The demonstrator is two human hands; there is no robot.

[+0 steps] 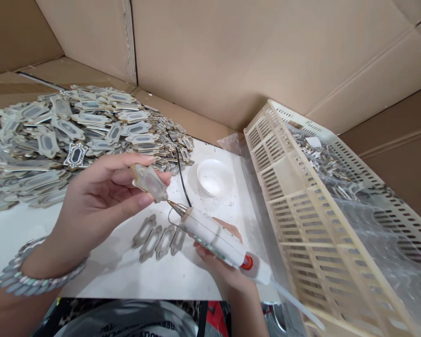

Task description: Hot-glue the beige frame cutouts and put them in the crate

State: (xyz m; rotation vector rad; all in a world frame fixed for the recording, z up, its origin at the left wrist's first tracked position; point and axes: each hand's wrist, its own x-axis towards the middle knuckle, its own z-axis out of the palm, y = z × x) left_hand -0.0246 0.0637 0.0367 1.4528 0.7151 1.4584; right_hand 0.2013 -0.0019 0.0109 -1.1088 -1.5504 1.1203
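Observation:
My left hand (98, 201) pinches a small ornate frame-shaped piece (150, 181) between thumb and fingers, held above the white board (126, 276). My right hand (224, 269) grips a white glue gun (219, 238) with an orange trigger. The gun's metal nozzle touches the lower edge of the held piece. Several similar flat pieces (158, 238) lie in a row on the board just below the hands. A bead bracelet sits on my left wrist.
A large heap of the same frame pieces (59, 135) fills the left. A small white bowl (214, 178) stands behind the gun. A cream plastic crate (301, 206) lined with plastic and holding small parts is at right. Cardboard walls surround the space.

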